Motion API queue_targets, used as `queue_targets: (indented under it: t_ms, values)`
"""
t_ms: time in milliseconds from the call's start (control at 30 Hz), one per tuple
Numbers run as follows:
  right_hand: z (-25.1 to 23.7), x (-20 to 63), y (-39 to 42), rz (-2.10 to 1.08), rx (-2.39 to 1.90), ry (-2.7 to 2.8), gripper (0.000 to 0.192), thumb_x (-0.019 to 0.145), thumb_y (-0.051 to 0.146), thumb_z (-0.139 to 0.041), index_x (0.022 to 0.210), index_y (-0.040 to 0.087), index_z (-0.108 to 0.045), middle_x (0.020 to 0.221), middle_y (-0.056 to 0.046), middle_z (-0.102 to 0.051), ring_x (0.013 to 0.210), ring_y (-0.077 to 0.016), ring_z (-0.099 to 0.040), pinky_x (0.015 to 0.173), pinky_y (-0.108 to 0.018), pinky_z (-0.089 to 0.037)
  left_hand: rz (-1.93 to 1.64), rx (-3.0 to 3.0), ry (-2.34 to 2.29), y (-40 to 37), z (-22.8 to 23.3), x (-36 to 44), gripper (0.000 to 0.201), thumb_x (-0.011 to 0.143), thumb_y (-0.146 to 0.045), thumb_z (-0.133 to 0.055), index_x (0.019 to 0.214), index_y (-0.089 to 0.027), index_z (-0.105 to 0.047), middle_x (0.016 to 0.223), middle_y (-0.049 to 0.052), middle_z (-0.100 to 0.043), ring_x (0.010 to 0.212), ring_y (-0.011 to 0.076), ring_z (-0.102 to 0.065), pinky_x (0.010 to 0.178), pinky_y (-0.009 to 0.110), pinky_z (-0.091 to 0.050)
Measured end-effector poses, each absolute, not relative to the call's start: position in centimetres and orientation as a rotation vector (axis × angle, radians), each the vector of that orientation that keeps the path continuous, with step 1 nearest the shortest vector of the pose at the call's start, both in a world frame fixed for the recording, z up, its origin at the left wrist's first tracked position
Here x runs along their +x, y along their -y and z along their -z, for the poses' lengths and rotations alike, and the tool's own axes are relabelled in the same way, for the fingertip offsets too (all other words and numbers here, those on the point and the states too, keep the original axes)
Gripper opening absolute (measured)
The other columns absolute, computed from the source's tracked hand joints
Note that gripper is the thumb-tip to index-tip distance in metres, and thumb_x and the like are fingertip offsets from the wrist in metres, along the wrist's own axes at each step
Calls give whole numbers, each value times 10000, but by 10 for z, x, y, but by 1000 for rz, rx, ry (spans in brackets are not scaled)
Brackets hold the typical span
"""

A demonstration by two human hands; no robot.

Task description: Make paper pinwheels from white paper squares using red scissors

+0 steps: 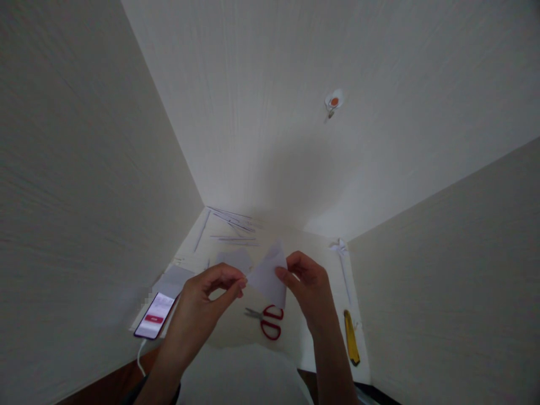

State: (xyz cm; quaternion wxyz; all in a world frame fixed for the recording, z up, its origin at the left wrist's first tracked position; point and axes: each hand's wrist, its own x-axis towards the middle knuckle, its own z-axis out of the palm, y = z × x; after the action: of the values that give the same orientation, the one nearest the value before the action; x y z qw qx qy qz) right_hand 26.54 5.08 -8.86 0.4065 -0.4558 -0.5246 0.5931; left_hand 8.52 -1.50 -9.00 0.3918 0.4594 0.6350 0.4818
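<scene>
Between my two hands is a piece of white paper (269, 277) with a pointed, roughly triangular outline, raised above the table. My left hand (213, 289) pinches its left corner between thumb and fingertips. On the opposite side my right hand (307, 284) grips the edge, thumb on the near face and fingers behind. Below the paper lie red-handled scissors (270, 323), blades pointing left. Another sheet of white paper (236, 259) rests on the table just behind my left hand, partly covered by it.
Several thin paper strips (232, 219) lie at the back left of the white table (304, 326). A phone (155, 316) with a cable sits at the left edge. A yellow cutter (351, 337) and a white paper flower on a stem (341, 250) are at the right. Walls enclose the table.
</scene>
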Motion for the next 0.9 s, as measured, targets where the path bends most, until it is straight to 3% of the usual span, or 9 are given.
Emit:
queue_targets:
  t_ms: [167,400,733,900]
  values:
    - [92,263,-52,-1450,-1196,1273,137,674,211,-730,602,201,-614,577,56,-575,596,-112,-501,599,-239,-388,-1223,1195,-1630,15,87,87,95,770,-214,-685,675,-222,-688,615,-50,-642,609,104,-623,643,167,-504]
    - [89,266,-53,-1518,-1161,1343,32,711,233,-717,709,209,-696,697,10,-689,692,-153,-618,673,-272,-464,-1250,1173,-1652,17,85,84,104,778,-225,-685,674,-221,-679,631,-41,-639,631,121,-626,646,184,-513]
    - [96,263,-50,-1404,-1232,1296,103,697,226,-715,624,205,-646,605,31,-615,628,-136,-540,632,-267,-423,-1250,1167,-1633,15,89,81,112,778,-237,-697,670,-218,-676,623,-39,-630,631,122,-624,650,184,-511]
    - [95,264,-50,-1451,-1211,1324,59,696,236,-719,672,209,-673,658,20,-663,660,-149,-599,662,-276,-466,-1273,1156,-1637,14,88,79,114,774,-236,-696,664,-219,-676,620,-44,-633,632,115,-627,645,169,-504]
